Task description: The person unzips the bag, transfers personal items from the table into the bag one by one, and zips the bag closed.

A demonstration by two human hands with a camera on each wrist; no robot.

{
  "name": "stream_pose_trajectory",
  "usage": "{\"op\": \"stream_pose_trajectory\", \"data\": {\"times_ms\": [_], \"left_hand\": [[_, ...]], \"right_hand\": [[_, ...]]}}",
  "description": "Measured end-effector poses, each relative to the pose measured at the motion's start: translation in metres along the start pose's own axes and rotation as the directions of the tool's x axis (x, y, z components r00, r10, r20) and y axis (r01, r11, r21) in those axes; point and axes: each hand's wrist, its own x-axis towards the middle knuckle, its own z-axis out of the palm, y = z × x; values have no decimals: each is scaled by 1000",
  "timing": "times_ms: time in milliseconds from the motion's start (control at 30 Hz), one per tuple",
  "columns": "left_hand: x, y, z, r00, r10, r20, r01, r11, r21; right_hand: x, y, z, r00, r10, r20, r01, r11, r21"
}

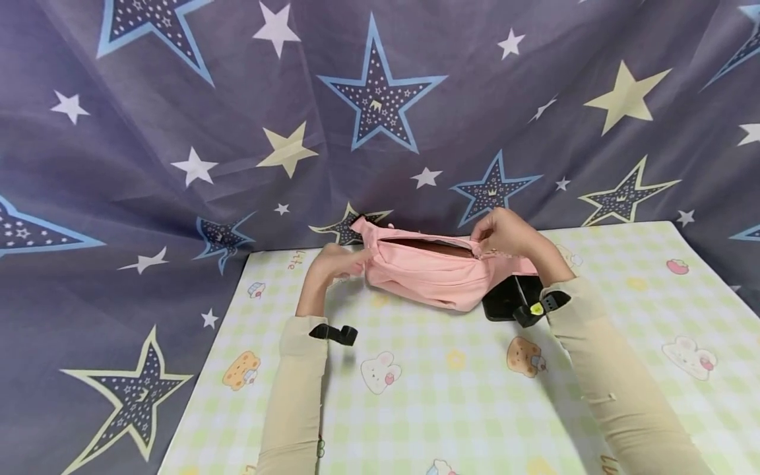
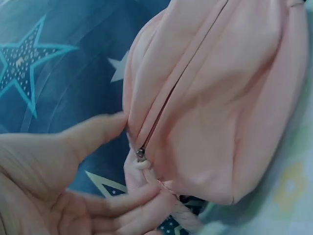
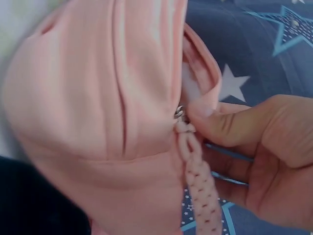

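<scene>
A pink waist bag [image 1: 427,274] is held up at the far edge of the table, its top opening gaping and dark brown inside. At its left end my left hand [image 1: 340,260] holds the fabric between thumb and fingers. The left wrist view shows a front zipper closed, its metal slider [image 2: 141,153] beside these fingers. My right hand [image 1: 507,232] pinches the rim at the right end of the opening. Right by that thumb, in the right wrist view, is another zipper slider [image 3: 179,112] with a braided pink pull [image 3: 201,193] hanging from it.
A flat black object [image 1: 501,303] lies on the table under the bag's right end, partly hidden by it and the right wrist. The table wears a green checked cloth [image 1: 415,435] with cartoon prints. Behind hangs a dark curtain [image 1: 451,39] with stars.
</scene>
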Motion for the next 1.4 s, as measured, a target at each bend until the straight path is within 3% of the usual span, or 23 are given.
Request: {"op": "stream_pose_trajectory", "data": {"times_ms": [100, 200, 333, 467, 600, 700, 833, 967, 1133, 1267, 1400], "left_hand": [[13, 1, -1, 997, -4, -74, 1, 999, -39], [32, 0, 2, 998, -59, -8, 57, 983, -173], [54, -6, 9, 990, -114, 78, 135, 917, -376], [61, -14, 16, 991, -109, 71, 130, 871, -474], [61, -21, 20, 995, -92, 49, 104, 876, -472], [63, -26, 20, 997, -69, 43, 81, 883, -462], [65, -30, 17, 999, -33, 38, 47, 879, -475], [62, -32, 13, 1000, -3, 30, 18, 863, -504], [54, -33, 4, 1000, 9, 22, 4, 847, -531], [48, -30, -4, 1000, 3, 3, -1, 852, -523], [43, -29, -12, 1000, -3, 6, 6, 875, -485]], "right_hand": [[-2, 1, -2, 1000, 22, 4, -22, 1000, 3], [-3, 2, -3, 999, 39, -1, -39, 999, 9], [-5, 3, -2, 1000, 28, 13, -29, 1000, 13], [-12, 10, -4, 998, -5, 56, 4, 1000, 3], [-27, 29, -12, 992, -14, 123, 12, 1000, 18], [-33, 44, -17, 982, 42, 187, -36, 999, -33], [-28, 60, -12, 971, 110, 212, -89, 990, -108], [-22, 67, -7, 985, 80, 153, -69, 995, -74], [-21, 63, -10, 999, 33, 19, -34, 998, 58], [-17, 60, -13, 997, 29, -78, -22, 995, 95], [-13, 59, -7, 993, 51, -106, -39, 993, 107]]}}
